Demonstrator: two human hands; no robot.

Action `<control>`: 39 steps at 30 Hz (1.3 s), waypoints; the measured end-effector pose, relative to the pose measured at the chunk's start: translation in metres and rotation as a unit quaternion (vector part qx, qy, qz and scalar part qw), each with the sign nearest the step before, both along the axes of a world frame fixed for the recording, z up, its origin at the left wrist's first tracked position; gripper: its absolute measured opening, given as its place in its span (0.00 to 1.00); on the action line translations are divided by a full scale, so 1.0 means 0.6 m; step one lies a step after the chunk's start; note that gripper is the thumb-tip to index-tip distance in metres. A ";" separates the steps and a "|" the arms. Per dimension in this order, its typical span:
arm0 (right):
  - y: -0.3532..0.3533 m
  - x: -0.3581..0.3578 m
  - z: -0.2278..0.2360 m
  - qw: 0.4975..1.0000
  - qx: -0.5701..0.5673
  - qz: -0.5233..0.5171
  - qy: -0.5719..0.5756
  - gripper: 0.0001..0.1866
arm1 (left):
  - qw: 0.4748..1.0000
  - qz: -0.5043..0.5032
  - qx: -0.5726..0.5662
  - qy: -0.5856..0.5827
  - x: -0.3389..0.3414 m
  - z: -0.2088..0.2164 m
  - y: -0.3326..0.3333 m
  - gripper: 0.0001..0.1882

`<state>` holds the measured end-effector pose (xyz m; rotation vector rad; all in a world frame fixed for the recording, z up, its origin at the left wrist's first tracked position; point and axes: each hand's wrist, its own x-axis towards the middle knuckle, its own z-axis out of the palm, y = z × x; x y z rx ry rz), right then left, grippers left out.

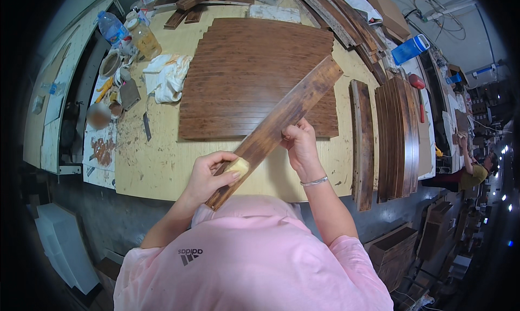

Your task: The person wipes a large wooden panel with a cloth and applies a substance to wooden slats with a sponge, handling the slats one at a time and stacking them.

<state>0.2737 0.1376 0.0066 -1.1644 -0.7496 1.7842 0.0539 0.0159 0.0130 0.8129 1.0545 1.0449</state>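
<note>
A long dark-brown wooden board [292, 106] slants across the middle, its near end by my shirt and its far end up to the right. My left hand [210, 174] is closed round a pale yellow block, perhaps a sponge [237, 169], pressed on the board's near part. With fingers curled at the right edge, my right hand [301, 148] grips the board near its middle. Behind and partly beneath the board, many matching brown boards [244, 67] lie side by side in a broad stack on the pale table [157, 170].
Upright brown boards [395, 137] stand in a row at the right, beside a single plank [362, 143]. A white cloth [167, 77], jar of yellowish liquid [143, 39] and blue-capped bottle [111, 27] sit left. A blue bottle [410, 49] is far right; another person [476, 173] works beyond.
</note>
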 end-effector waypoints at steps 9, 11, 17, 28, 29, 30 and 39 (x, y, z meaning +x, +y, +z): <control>-0.002 -0.008 -0.020 0.997 -0.023 -0.057 0.037 0.08 | 1.000 0.000 0.003 0.017 0.007 0.004 0.013 0.18; -0.007 -0.021 -0.020 0.992 -0.021 -0.086 0.088 0.07 | 1.000 0.008 -0.002 0.014 0.014 0.007 0.025 0.17; 0.000 -0.021 -0.001 0.996 0.022 -0.072 0.049 0.06 | 0.999 0.022 -0.017 -0.044 0.034 0.000 0.036 0.16; 0.003 -0.009 -0.013 0.991 0.008 -0.128 0.025 0.08 | 0.998 -0.005 -0.010 -0.056 0.034 -0.007 0.031 0.17; 0.004 -0.010 -0.013 0.991 0.005 -0.132 0.021 0.08 | 0.998 -0.004 -0.009 -0.056 0.035 -0.006 0.030 0.17; 0.005 -0.011 -0.013 0.990 0.007 -0.139 0.022 0.09 | 0.998 -0.004 -0.008 -0.057 0.035 -0.006 0.030 0.17; 0.005 -0.017 0.011 0.980 -0.035 -0.177 0.085 0.11 | 0.999 -0.016 -0.004 -0.047 0.036 -0.003 0.028 0.17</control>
